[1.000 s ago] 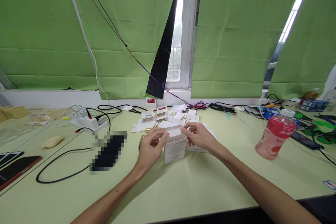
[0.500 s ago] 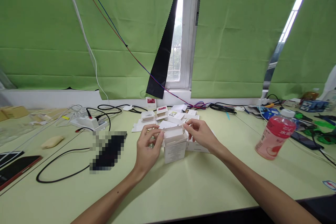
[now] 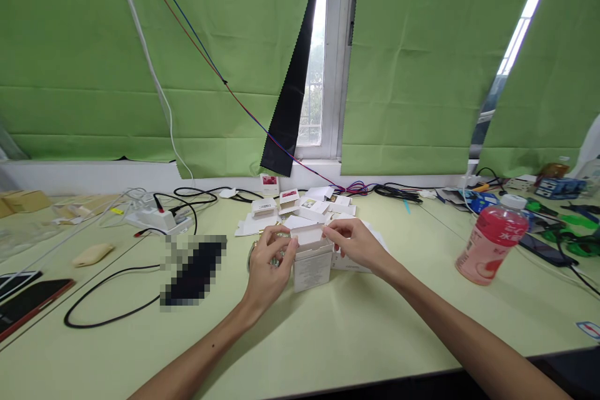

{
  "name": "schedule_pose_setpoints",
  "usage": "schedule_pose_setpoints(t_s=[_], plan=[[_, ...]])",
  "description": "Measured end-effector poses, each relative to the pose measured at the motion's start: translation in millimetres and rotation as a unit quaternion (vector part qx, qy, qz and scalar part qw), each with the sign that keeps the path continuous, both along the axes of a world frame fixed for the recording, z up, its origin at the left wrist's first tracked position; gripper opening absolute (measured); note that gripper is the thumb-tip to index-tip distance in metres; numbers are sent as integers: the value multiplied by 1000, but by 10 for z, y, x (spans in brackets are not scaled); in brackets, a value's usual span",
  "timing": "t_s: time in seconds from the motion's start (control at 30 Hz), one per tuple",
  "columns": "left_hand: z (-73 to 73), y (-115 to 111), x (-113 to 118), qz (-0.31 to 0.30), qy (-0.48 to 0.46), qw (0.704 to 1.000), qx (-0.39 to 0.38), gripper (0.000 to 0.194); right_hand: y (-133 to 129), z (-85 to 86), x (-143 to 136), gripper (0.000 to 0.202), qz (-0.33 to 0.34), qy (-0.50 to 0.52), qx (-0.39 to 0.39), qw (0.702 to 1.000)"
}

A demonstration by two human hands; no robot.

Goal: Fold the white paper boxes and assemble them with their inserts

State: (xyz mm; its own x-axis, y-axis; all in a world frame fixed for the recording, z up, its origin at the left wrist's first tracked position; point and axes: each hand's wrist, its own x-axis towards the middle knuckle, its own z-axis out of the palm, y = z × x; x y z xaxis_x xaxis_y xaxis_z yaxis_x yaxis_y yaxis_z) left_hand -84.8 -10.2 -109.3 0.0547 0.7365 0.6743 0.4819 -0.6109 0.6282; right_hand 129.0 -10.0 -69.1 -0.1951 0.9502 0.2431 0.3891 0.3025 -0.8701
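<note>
A small white box [image 3: 312, 270] stands upright on the pale green table [image 3: 356, 337], its top flap raised. My left hand [image 3: 269, 265] grips the flap's left edge between thumb and fingers. At the flap's right edge, the thumb and forefinger of my right hand [image 3: 351, 244] pinch it. Another white box lies behind, partly hidden by my right hand. Something shiny, partly covered by my left hand, sits beside it. Beyond the hands is a pile of small white cartons [image 3: 312, 207], some with red pictures.
A pink drink bottle [image 3: 494, 240] stands at the right. To the left are a pixelated dark object [image 3: 197, 270], a black cable, a power strip [image 3: 157, 215] and phones [image 3: 32, 303]. Bundled wires run along the back wall.
The raised flap is tilted more upright, and my right hand has moved slightly left along it. More of the shiny thing shows left of my left hand.
</note>
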Motion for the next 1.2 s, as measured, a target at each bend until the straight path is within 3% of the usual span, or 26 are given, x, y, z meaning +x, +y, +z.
schedule_pose_setpoints(t_s=[0.33, 1.2], plan=[[28, -23, 14, -4, 9, 1000, -2, 34, 25, -54, -4, 36, 18, -16, -3, 1000], [63, -12, 8, -43, -4, 998, -36, 23, 31, -63, 43, 9, -8, -55, -62, 997]])
